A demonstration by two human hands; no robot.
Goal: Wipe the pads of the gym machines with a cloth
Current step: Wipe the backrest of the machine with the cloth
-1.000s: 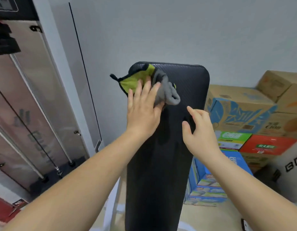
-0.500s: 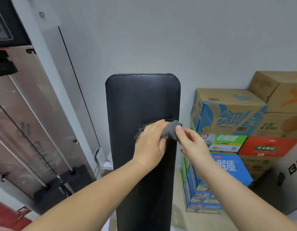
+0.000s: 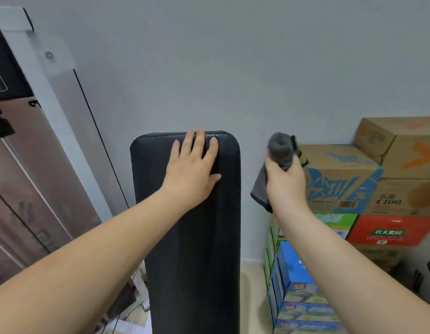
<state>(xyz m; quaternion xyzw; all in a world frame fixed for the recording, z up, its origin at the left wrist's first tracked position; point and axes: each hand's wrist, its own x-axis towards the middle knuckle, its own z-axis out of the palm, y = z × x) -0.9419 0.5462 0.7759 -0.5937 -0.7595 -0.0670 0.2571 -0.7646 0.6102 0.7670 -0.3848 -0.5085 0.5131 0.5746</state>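
Observation:
A long black textured pad (image 3: 197,249) stands upright in the middle of the view, its rounded top end near the grey wall. My left hand (image 3: 192,169) lies flat on the pad's top end, fingers spread and reaching the upper edge, holding nothing. My right hand (image 3: 285,182) is off the pad, to its right, closed around a grey cloth with a yellow-green side (image 3: 280,150). The cloth bunches above the fist and a corner hangs below it. The cloth does not touch the pad.
Stacked cardboard boxes (image 3: 368,179) and coloured cartons (image 3: 298,285) fill the floor at the right, close beside the pad. A cable machine with a metal panel (image 3: 28,189) and white frame stands at the left. The grey wall (image 3: 221,68) is directly behind.
The cloth passed from my left hand to my right, which lifted it off the pad to the right. My left hand slid up to the pad's top end.

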